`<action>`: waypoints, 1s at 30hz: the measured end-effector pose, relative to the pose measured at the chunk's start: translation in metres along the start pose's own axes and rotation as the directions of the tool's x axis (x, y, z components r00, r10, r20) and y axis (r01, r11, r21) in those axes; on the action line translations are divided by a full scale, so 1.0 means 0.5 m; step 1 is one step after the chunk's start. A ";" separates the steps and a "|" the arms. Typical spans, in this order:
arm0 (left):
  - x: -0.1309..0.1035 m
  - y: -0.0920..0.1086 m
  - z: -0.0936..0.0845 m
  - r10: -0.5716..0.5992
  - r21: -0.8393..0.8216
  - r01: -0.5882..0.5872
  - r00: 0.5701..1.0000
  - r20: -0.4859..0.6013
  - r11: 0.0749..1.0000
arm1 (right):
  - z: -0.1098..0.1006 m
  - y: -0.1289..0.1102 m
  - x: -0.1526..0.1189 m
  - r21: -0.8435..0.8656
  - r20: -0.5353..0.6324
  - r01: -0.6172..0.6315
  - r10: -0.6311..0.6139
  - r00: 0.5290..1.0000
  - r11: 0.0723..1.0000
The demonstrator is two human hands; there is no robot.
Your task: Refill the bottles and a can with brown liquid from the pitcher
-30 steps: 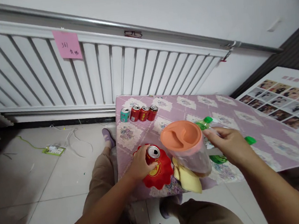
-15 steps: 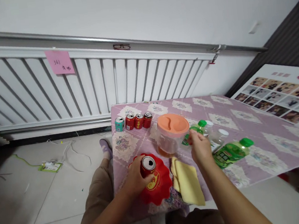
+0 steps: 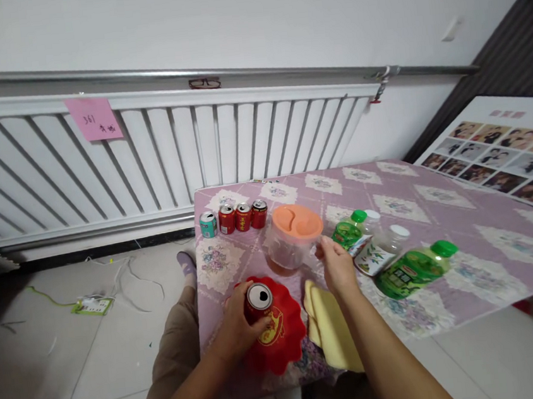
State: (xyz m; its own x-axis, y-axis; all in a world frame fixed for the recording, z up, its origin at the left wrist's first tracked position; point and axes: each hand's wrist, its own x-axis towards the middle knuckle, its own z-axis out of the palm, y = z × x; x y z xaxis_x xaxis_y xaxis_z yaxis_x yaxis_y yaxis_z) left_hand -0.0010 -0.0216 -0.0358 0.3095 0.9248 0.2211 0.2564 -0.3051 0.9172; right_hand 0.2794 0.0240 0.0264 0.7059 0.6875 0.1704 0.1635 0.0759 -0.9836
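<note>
My left hand is wrapped round a dark red can, upright with its opened top facing up, over a red scalloped plate. The fingers of my right hand are closed at the right side of a clear container with an orange lid; whether they grip it is hard to tell. Some brownish stuff shows at the container's bottom. A folded yellow cloth lies beside the plate, partly behind my right forearm.
Behind the plate stand a teal can and three red cans. Several bottles lie at the right, among them a green-capped one. A white radiator runs behind the table; a photo board leans at the right.
My right hand and the lidded container have moved left, away from the bottles. My left hand keeps hold of the can. The camera view has shifted slightly.
</note>
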 end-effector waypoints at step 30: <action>0.005 -0.026 0.004 0.024 -0.025 -0.025 0.999 -0.042 0.999 | -0.105 0.063 -0.285 -0.927 0.214 0.158 0.135 0.967 0.341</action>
State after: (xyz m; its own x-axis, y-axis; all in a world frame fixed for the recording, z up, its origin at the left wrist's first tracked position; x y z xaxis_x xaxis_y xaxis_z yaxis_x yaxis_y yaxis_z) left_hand -0.0017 -0.0160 -0.0480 0.2769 0.9259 0.2568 0.2255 -0.3224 0.9193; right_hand 0.2203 -0.1094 -0.0258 0.5573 0.8301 0.0196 0.8058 -0.5350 -0.2540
